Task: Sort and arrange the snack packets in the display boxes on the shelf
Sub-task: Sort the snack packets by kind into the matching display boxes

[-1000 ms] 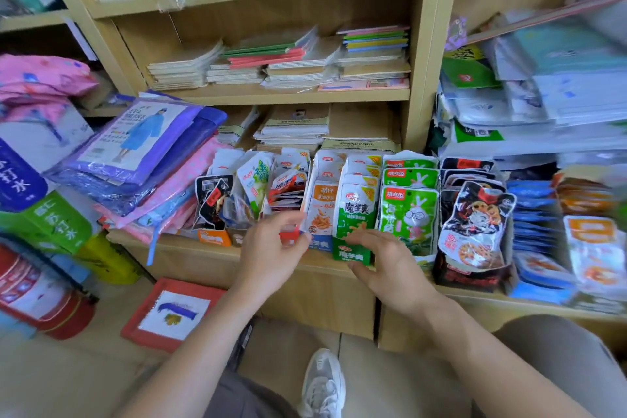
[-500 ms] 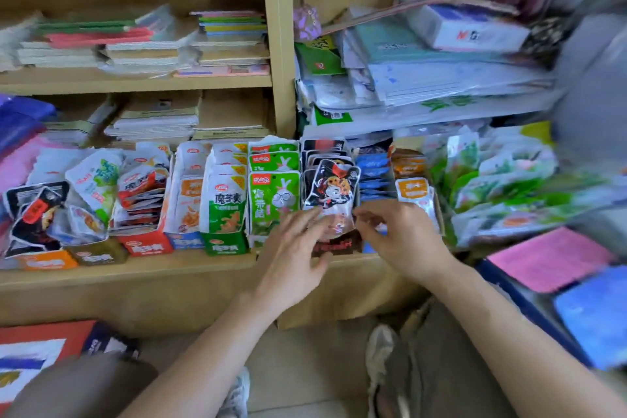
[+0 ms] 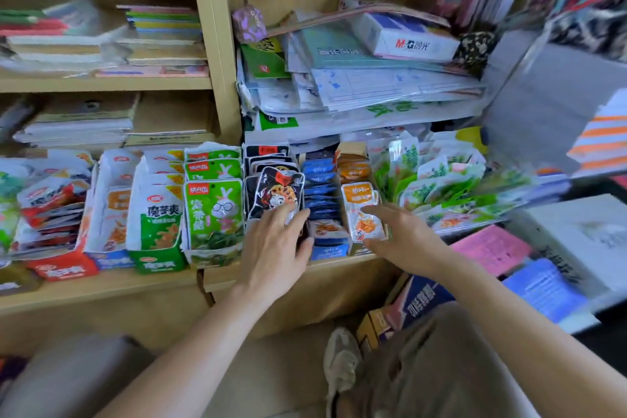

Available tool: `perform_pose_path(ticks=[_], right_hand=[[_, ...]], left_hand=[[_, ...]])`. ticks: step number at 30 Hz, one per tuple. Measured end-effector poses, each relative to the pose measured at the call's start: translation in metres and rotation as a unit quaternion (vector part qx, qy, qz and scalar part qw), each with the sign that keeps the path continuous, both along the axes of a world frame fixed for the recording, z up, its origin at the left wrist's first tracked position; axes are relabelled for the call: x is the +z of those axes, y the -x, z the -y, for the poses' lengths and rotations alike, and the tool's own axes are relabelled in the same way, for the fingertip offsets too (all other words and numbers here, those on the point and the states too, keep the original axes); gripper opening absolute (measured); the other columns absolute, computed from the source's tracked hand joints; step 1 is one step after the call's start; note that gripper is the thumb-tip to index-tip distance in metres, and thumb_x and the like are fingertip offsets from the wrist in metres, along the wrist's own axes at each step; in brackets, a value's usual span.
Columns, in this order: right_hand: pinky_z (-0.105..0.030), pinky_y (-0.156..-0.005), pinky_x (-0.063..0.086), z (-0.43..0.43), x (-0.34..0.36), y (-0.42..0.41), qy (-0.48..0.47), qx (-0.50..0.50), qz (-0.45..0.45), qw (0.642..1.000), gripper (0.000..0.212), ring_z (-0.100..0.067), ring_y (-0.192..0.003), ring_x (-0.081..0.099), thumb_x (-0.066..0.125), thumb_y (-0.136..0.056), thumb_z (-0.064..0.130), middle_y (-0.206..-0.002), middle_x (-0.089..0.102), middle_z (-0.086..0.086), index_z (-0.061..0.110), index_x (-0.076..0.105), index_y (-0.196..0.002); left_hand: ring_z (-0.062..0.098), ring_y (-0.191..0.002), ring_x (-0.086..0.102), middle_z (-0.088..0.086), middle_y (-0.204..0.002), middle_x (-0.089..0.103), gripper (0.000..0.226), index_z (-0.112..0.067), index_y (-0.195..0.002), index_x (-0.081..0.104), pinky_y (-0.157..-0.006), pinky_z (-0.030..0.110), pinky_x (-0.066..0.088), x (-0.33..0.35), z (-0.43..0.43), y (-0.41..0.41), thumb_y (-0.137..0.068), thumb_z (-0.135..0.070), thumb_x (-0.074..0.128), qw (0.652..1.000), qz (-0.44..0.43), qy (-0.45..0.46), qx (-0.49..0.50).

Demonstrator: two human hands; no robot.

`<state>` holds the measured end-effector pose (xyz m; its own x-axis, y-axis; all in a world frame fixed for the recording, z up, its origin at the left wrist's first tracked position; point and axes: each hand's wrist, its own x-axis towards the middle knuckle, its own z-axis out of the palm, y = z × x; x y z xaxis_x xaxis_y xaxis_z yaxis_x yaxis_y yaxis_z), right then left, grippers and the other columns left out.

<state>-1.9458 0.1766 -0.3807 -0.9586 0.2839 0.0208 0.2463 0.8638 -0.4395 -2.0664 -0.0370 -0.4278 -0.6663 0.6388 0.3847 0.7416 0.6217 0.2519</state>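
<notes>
Lightly, left hand (image 3: pixel 274 249) on glossy black packet (image 3: pixel 276 188)

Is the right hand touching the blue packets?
No, the right hand touches the front orange-and-white packet, one box to the right of the blue packets.

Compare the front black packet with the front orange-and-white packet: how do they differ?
The black packet is dark with a cartoon figure; the orange-and-white packet is pale with an orange top. The black packet tilts; the orange-and-white packet stands straighter. Both are the frontmost of their kind.
</notes>
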Motion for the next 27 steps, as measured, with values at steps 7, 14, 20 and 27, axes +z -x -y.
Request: perform_pose_path(ticks=[7, 14, 20, 27], right_hand=[[-0.050, -0.113, 0.032, 0.047, -0.054, 0.035, -0.045, 0.100, 0.018, 0.994, 0.067, -0.023, -0.140, 0.028, 0.066, -0.089, 0.045, -0.154, 0.034, 0.008, 0.040, 0.036, -0.149], [-0.048, -0.111, 0.037, 0.049, -0.068, 0.030, -0.052, 0.079, -0.025, 0.995, 0.060, -0.019, -0.140, 0.031, 0.065, -0.090, 0.042, -0.152, 0.040, 0.011, 0.036, 0.043, -0.146], [-0.049, -0.114, 0.032, 0.049, -0.067, 0.027, -0.035, 0.084, -0.020, 0.996, 0.063, -0.016, -0.144, 0.026, 0.067, -0.089, 0.038, -0.155, 0.034, 0.012, 0.037, 0.041, -0.147], [-0.030, -0.103, 0.046, 0.013, -0.039, -0.002, 0.010, 0.021, -0.061, 0.998, 0.040, -0.010, -0.121, 0.054, 0.068, -0.090, 0.033, -0.130, 0.062, 0.009, 0.027, 0.061, -0.130]], left_hand=[[0.030, -0.132, 0.045, 0.002, -0.152, 0.048, 0.046, -0.035, -0.141, 0.055, -0.103, 0.048, 0.043, 0.008, 0.017, 0.030, -0.097, -0.049, 0.054, 0.992, -0.044, 0.077, 0.090], [0.021, -0.106, 0.049, -0.009, -0.114, 0.063, 0.046, -0.047, -0.130, 0.063, -0.088, 0.037, 0.035, 0.020, 0.035, 0.054, -0.085, -0.049, 0.073, 0.989, -0.021, 0.061, 0.135], [0.021, -0.093, 0.053, -0.008, -0.100, 0.073, 0.046, -0.041, -0.119, 0.072, -0.080, 0.037, 0.034, 0.019, 0.027, 0.049, -0.075, -0.052, 0.082, 0.985, -0.024, 0.078, 0.151], [0.023, -0.096, 0.060, -0.004, -0.099, 0.073, 0.031, -0.022, -0.113, 0.077, -0.088, 0.041, 0.051, 0.019, -0.004, 0.020, -0.084, -0.035, 0.075, 0.999, -0.007, -0.044, 0.027]])
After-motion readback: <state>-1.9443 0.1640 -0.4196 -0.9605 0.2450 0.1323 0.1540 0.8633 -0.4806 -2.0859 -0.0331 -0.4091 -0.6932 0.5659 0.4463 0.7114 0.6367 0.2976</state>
